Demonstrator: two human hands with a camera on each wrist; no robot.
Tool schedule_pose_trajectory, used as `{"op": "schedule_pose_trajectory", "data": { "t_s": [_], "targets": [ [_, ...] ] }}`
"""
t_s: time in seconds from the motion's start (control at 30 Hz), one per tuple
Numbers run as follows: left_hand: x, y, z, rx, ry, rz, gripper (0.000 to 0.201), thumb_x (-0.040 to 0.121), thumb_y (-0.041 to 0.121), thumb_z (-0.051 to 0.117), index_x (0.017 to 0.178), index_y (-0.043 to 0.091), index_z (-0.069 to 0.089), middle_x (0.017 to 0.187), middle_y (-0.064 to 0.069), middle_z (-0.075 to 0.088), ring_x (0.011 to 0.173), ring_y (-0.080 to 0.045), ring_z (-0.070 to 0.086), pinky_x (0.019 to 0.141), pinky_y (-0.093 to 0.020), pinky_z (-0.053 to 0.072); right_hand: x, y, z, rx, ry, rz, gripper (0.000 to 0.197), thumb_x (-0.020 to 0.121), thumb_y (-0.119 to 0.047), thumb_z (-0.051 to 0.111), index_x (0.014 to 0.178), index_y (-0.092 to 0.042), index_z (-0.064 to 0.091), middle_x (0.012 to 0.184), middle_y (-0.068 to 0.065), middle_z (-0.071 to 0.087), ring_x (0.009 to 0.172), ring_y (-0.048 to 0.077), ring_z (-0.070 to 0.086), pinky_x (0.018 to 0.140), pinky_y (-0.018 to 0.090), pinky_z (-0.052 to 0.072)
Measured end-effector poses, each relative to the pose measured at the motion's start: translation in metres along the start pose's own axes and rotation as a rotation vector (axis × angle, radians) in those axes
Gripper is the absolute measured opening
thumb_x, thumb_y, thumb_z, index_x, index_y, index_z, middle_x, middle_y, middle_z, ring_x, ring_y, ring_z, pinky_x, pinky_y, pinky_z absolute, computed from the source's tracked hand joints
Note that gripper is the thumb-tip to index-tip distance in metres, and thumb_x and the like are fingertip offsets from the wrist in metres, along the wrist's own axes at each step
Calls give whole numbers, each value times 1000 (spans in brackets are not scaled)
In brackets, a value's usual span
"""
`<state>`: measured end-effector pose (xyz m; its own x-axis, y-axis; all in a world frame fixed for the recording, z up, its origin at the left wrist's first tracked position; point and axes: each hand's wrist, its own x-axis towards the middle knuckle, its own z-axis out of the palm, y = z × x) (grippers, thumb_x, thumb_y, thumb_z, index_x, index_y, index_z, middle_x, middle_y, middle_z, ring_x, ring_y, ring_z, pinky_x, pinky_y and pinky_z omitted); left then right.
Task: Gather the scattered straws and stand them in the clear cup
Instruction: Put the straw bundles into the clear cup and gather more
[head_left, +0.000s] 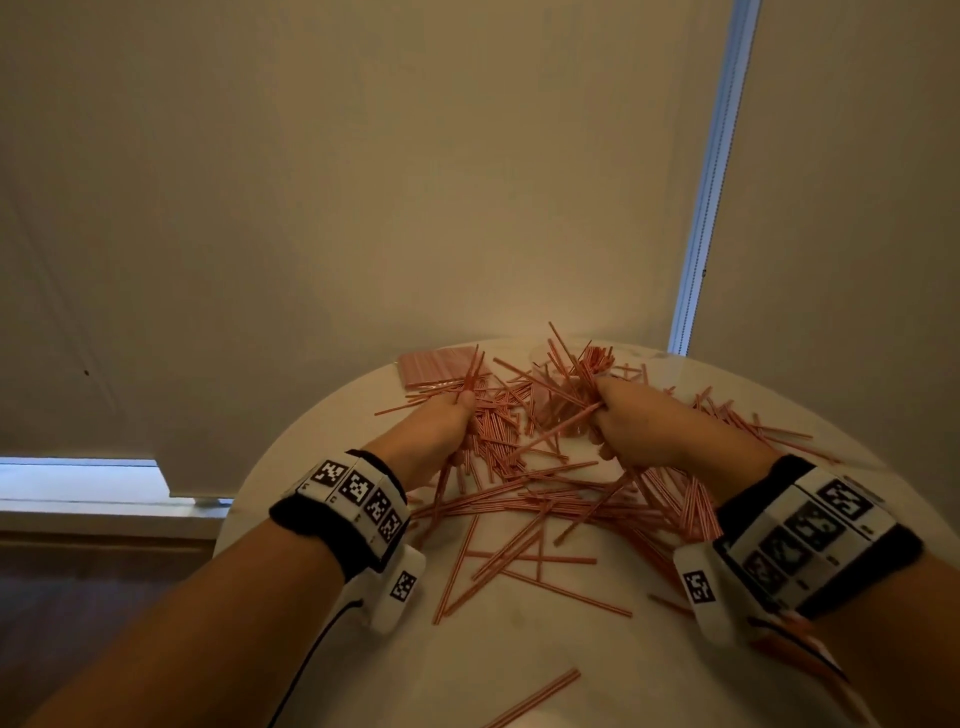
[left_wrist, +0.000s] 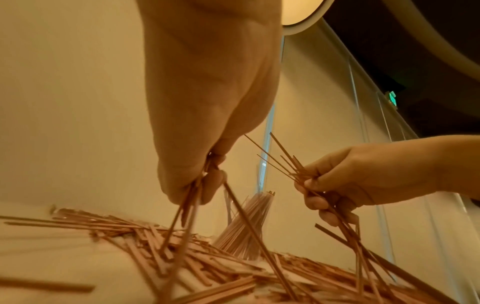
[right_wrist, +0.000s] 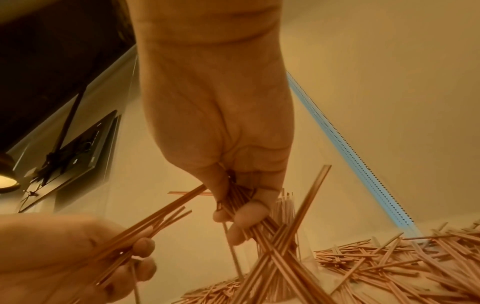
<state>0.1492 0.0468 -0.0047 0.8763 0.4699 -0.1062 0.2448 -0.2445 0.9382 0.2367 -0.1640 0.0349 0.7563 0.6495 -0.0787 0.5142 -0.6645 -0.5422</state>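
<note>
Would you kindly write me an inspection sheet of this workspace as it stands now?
Surface: round white table, largely strewn with straws.
Job's things: red-and-white loose straws lie crossed in a heap; clear cup stands on the table with a bundle of straws upright in it.
Clutter: flat pack of straws at the far left edge of the table.
Grippers: left hand grips several straws; right hand grips a bunch of straws.
Cables: black cable runs from the left wrist unit down the forearm.
Surroundings: beige roller blinds behind the table, a strip of daylight between them; ceiling lamp overhead.
</note>
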Motion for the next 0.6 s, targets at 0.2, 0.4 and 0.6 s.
{"op": "schedule_pose_trajectory", "data": {
  "t_s": [0.2, 0.4, 0.6],
  "targets": [
    [4, 14, 18, -367, 33, 38, 26, 112, 29, 33, 101, 14, 52, 74, 1, 49, 63, -12, 51, 57, -25, 49, 5, -9, 0, 52, 93, 1, 10, 102, -13, 41, 97, -16, 49, 87, 8, 64, 77, 24, 66, 59, 37, 56],
    [3, 25, 35, -464, 4, 29, 44, 108, 52, 34, 94, 14, 51, 71, 2, 42, 57, -9, 39, 54, -25, 37, 20, -15, 3, 147, 148, 48, 16, 100, -13, 42, 110, -5, 52, 91, 11, 65, 79, 24, 67, 71, 43, 60],
    [7, 33, 21, -262, -280, 186, 45, 86, 53, 75, 106, 14, 62, 76, 6, 44, 62, -6, 37, 58, -22, 36, 35, -19, 8, 100, 211, 18, 20, 98, -21, 47, 115, -11, 53, 89, 3, 63, 75, 16, 61, 57, 29, 46]
  ]
}}
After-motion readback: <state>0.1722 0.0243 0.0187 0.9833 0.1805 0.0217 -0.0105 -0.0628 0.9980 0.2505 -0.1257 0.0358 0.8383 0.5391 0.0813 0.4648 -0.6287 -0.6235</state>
